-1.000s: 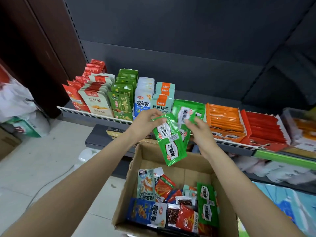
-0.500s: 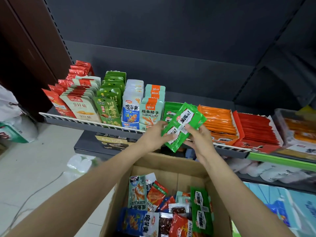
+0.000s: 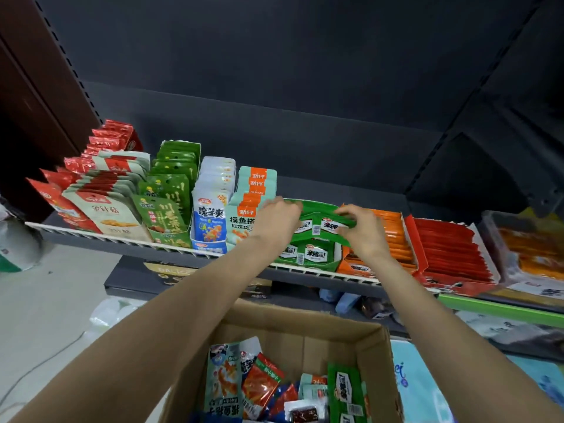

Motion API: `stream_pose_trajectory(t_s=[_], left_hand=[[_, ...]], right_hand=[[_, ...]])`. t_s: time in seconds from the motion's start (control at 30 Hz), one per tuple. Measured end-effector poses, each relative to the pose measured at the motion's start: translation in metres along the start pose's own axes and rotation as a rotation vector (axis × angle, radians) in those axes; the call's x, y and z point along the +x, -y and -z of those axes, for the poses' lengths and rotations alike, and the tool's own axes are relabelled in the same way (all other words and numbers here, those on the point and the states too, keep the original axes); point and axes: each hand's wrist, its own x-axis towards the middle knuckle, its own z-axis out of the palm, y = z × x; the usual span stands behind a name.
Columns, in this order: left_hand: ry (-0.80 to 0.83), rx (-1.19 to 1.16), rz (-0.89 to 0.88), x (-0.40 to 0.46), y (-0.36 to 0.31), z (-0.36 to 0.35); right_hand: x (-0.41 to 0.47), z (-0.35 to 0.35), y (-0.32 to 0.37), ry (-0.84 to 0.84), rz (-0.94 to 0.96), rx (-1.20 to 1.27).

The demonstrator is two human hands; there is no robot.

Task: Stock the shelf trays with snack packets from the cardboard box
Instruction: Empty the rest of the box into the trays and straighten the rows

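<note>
I have both hands up at the shelf [image 3: 122, 239], working over the green tray [image 3: 317, 206] that sits at the shelf's front edge between the teal packets [image 3: 256, 184] and the orange tray [image 3: 393, 236]. My left hand [image 3: 276, 219] pinches the left end of the green packets [image 3: 320, 225] and my right hand [image 3: 358, 228] pinches the right end, fingers curled on the foil at both sides, so the small bundle stays square while I lower it. I hold it by the ends because, as I judge it, that leaves the middle free to drop flat into the tray without my knuckles fouling the neighbours. The bundle lies label up, just over the tray's back half; whether it already rests on the packets beneath I cannot tell. More green packets of the same kind lie in the tray's front half, against the white rail, so this load looks meant to fill in behind them. The box [image 3: 305, 334] stands open below the shelf's front edge, close under my forearms, which keeps each reach short. It holds a mixed heap yet: a green packet [image 3: 346, 392] along its right wall, a red one [image 3: 262, 383] and a pale one near the middle. To the left along the shelf the upright rows look full. I reckon the stocking is well along but not done, and the next move calls for letting go evenly so the bundle does not tip toward the rail.
</note>
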Motion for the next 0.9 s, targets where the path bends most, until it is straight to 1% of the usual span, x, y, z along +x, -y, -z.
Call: stream_pose_trajectory(t_s=[0.07, 0.13, 0.2, 0.27, 0.3, 0.37, 0.47, 0.53, 0.6, 0.77, 0.9], left_hand=[[0.043, 0.190, -0.041, 0.004, -0.002, -0.007], [0.105, 0.334, -0.085, 0.006, -0.002, -0.013], [0.164, 0.413, -0.136, 0.007, -0.003, -0.017], [0.206, 0.470, -0.201, 0.011, -0.006, -0.021], [0.226, 0.483, -0.227, 0.013, -0.009, -0.022], [0.287, 0.456, -0.239, 0.017, -0.014, -0.023], [0.423, 0.280, -0.136, 0.021, -0.015, -0.022], [0.478, 0.187, -0.083, 0.022, -0.012, -0.023], [0.515, 0.130, -0.057, 0.023, -0.011, -0.027], [0.549, 0.126, -0.037, 0.030, -0.012, -0.037], [0.551, 0.195, -0.055, 0.029, -0.013, -0.044]], right_hand=[[0.005, -0.009, -0.001, 0.050, 0.024, -0.109], [0.009, -0.019, -0.002, 0.148, 0.052, -0.208], [0.011, -0.026, -0.001, 0.246, 0.078, -0.394], [0.010, -0.034, 0.001, 0.262, 0.127, -0.628], [0.010, -0.037, 0.000, 0.257, 0.143, -0.700], [0.011, -0.042, -0.002, 0.277, 0.146, -0.773], [0.018, -0.044, -0.003, 0.411, 0.161, -0.812], [0.026, -0.046, -0.002, 0.484, 0.155, -0.828], [0.029, -0.051, 0.000, 0.517, 0.160, -0.853], [0.033, -0.060, -0.002, 0.527, 0.164, -0.858], [0.036, -0.060, -0.003, 0.556, 0.139, -0.873]])
